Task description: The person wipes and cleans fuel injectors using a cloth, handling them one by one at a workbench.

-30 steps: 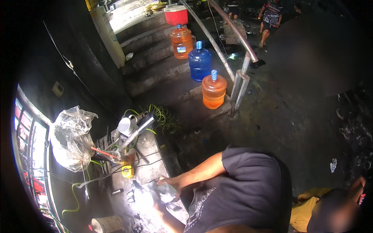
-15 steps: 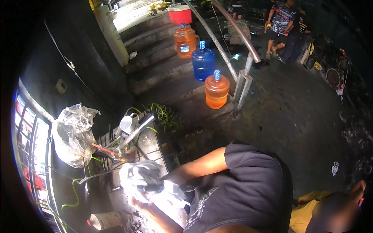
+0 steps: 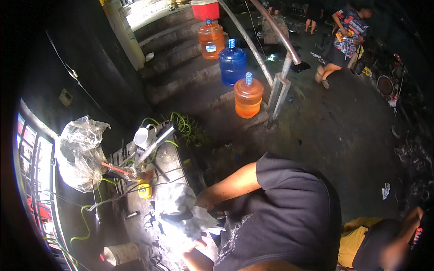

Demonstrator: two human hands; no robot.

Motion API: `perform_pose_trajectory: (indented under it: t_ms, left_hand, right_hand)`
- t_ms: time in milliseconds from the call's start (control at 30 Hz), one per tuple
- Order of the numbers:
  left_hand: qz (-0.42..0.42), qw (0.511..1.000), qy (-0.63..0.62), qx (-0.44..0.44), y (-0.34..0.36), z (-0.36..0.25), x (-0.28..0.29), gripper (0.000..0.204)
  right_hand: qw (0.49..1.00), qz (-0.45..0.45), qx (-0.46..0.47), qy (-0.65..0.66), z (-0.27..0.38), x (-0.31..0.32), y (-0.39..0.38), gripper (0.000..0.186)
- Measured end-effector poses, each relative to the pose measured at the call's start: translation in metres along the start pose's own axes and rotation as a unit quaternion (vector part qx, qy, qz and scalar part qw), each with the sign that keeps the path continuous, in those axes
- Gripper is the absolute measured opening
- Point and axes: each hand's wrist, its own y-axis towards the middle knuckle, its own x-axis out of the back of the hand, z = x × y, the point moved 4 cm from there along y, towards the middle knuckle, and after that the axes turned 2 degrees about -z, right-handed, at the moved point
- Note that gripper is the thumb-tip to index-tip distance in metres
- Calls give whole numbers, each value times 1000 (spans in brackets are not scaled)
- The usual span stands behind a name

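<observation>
A crumpled white cloth [image 3: 176, 203], bleached by glare in places, is bunched over the work surface in front of me. My right hand [image 3: 205, 201] grips its upper right side, with the fingers mostly hidden. My left hand [image 3: 193, 245] is closed on the lower edge, partly washed out by light. Just left of the cloth is a yellow block-shaped tool [image 3: 144, 189], perhaps a tape measure. A short dark metal cylinder [image 3: 132, 215] lies below it.
A white mug [image 3: 143, 137], a metal bar [image 3: 156, 144] and a green hose [image 3: 187, 128] crowd the surface's far end. Left hangs a clear plastic bag [image 3: 83, 156]; a pale bottle [image 3: 120, 254] lies below. Water jugs [image 3: 233, 63] stand on steps; people are at right.
Both hands have shifted right with the cloth, my left hand most, baring the yellow tool and more of the surface. At the back right, one person has walked to the right.
</observation>
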Motion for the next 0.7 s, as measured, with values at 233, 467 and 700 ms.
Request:
perform_pose_trajectory:
  t_ms: [233, 467, 700]
  left_hand:
    - [-5, 1000, -1, 2, 1, 0, 11, 31]
    - [-5, 1000, -12, -6, 25, -6, 14, 30]
    - [-3, 1000, -16, 5, 9, 6, 12, 30]
  right_hand:
    - [999, 32, 15, 29, -2, -21, 5, 36]
    - [995, -6, -9, -103, 10, -5, 20, 34]
    - [982, -4, -110, -155, -3, 10, 27, 33]
